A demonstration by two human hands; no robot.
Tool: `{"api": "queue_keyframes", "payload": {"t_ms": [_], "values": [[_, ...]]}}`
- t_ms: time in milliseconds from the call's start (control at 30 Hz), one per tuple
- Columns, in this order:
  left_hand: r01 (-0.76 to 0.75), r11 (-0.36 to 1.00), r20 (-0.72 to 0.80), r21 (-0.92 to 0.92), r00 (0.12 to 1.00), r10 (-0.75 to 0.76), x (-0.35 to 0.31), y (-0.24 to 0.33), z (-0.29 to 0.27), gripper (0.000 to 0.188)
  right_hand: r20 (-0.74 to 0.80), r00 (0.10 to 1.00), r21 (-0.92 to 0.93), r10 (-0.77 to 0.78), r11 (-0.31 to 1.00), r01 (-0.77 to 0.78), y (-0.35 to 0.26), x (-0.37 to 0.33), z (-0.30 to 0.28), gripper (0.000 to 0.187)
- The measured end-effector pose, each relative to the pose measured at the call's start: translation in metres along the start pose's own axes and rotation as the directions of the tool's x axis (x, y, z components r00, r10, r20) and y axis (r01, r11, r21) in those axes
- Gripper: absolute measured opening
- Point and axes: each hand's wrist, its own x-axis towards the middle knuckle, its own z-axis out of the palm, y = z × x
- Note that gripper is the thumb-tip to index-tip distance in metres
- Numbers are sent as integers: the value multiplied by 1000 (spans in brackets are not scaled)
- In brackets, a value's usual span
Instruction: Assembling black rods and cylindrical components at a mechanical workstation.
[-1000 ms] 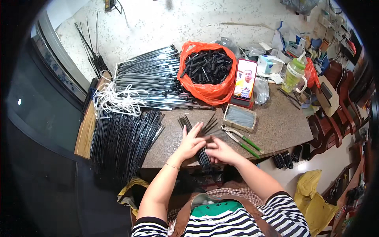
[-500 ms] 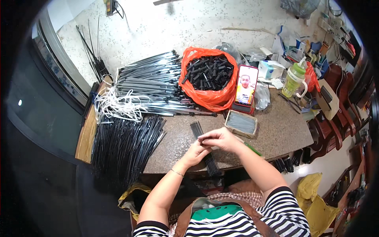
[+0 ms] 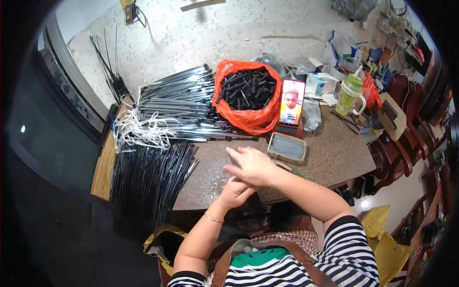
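Note:
My left hand (image 3: pixel 236 192), with a thin bracelet at its wrist, is above the near edge of the brown tabletop (image 3: pixel 205 179). Its fingers are curled inward, and what they close on is hidden. Just over it crosses my right hand (image 3: pixel 254 166), slightly blurred, its fingers stretched toward the left and nothing visible in them. The bundle of thin black rods under my hands is almost wholly covered. Close beyond my right hand stands a small open box of thin grey rods (image 3: pixel 288 147).
Black rods (image 3: pixel 148 182) and silvery rods (image 3: pixel 177 105) lie in piles at left, with white ties (image 3: pixel 143 129) across them. Behind are a red bag (image 3: pixel 265 117) of black tubular pieces, a propped phone (image 3: pixel 291 103) and a green-lidded bottle (image 3: pixel 350 93). Wooden chairs (image 3: pixel 397 143) stand right.
My right hand has opened from a pinch, fingers spreading to the left over my left hand. The rod bundle, visible before, is now mostly covered. The view has shifted slightly.

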Motion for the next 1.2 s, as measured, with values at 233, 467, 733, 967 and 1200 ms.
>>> {"api": "queue_keyframes", "payload": {"t_ms": [233, 467, 733, 967, 1200], "values": [[-97, 995, -123, -27, 988, 93, 12, 0, -5, 14, -196, 949, -350, 245, 887, -301, 86, -27, -32, 17], [1, 999, -206, -45, 979, -10, 27, -9, 0, 11, -313, 949, -198, 32, 975, -98, 106, -47, -16, 7], [6, 1000, -220, -8, 975, -7, 26, -16, -2, 11, -402, 911, 439, 88, 892, 108, 53, -42, -11, 13], [-44, 999, -208, 15, 977, 46, 23, -22, -2, 11, -473, 876, 105, -98, 980, 166, 25, -45, -2, 19], [-8, 1000, -220, 14, 975, 11, 17, -16, 0, 9, -454, 879, 95, -146, 973, 210, 21, -47, 1, 19]]}}
